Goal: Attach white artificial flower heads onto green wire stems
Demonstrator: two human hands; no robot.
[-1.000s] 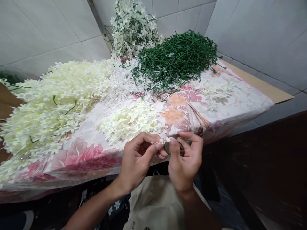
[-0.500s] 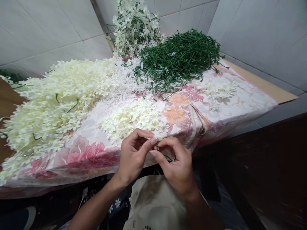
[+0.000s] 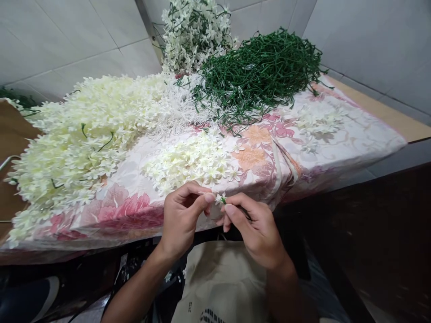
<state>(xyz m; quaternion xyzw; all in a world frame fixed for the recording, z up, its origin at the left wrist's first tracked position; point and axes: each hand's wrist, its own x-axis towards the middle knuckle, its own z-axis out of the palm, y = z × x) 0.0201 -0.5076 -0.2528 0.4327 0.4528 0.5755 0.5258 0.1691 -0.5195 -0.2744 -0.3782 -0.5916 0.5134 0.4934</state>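
Observation:
My right hand is closed in a pinch on the green stem of a small white artificial flower, whose petals point up and to the left. Just left of the flower, my left hand has its thumb and forefinger pressed together. A thin white strand shows at that pinch, though its detail is too small to make out. Both hands hang at the table's front edge. Right behind them lies a small pile of cream-white flower heads on the floral tablecloth.
A large heap of cream flower heads covers the left side. Behind stand a bundle of green stems, white stamens and an upright bunch of white flowers. A few loose petals lie right. A brown box borders the left.
My hands have drawn slightly apart, and the white flower now shows between them at my right fingertips. The view has shifted a little.

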